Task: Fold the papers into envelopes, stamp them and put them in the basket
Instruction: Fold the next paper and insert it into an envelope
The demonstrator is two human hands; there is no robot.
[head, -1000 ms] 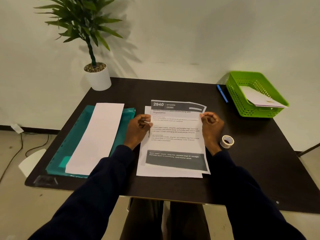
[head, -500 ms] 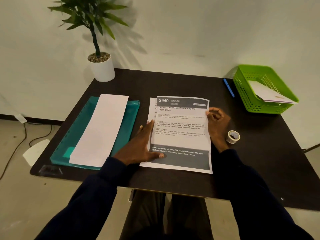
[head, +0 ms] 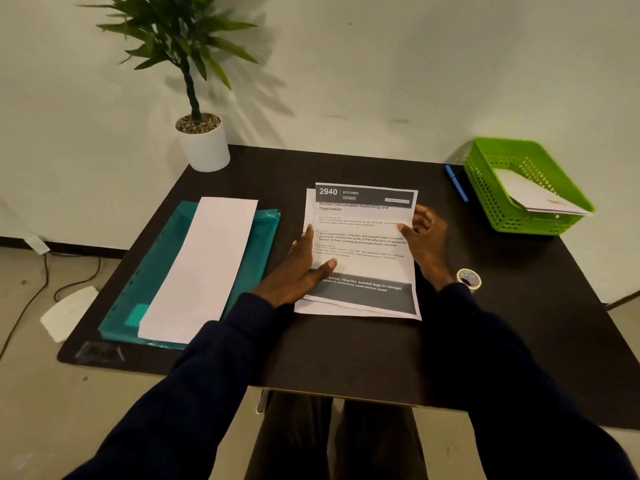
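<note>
**Printed sheet held down at the centre of the table**

The printed sheet (head: 363,244) is laid at the centre of the frame on the dark table (head: 346,358), and a second sheet (head: 313,306) is seen beneath its left and lower edges. It is pressed flat near its left edge by the left hand (head: 301,268), fingers straight. Its right edge is pinched by the right hand (head: 424,237), fingers curled. The green basket (head: 498,202) is placed at the upper right, with a folded paper (head: 533,195) inside. A tape roll (head: 468,278) is set just beside the right wrist.
</note>
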